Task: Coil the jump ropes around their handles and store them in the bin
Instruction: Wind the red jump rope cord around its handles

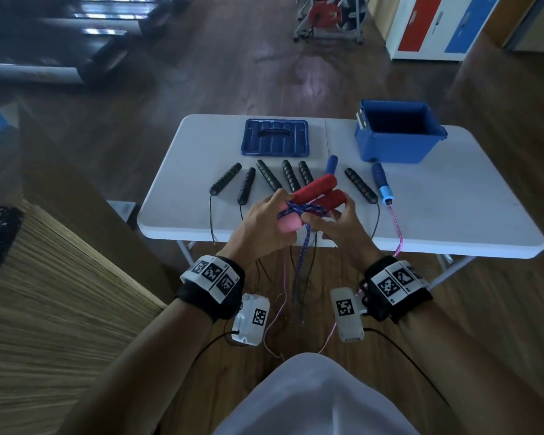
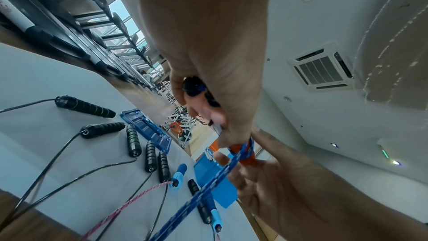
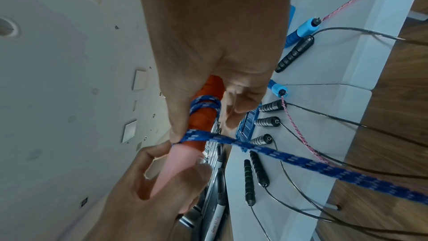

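Two red handles (image 1: 319,191) gripped, six black handles (image 1: 266,174), two blue handles (image 1: 381,181)

"PLATINUM" stands on a gym machine (image 2: 118,48).

A: Dark wood floor (image 1: 201,73) fills the top of the head view, a white folding table (image 1: 453,215) standing mid-frame on it.

B: Upper right, a white cabinet (image 1: 437,23) with red and blue doors, and an exercise bike (image 1: 330,17) just left of it.

A: Upper left, blurred treadmills (image 1: 60,36), light glinting off them.

B: Wrist views tilt upward: white ceiling, a square air vent (image 2: 322,70), and windows (image 2: 125,17) behind the machines.
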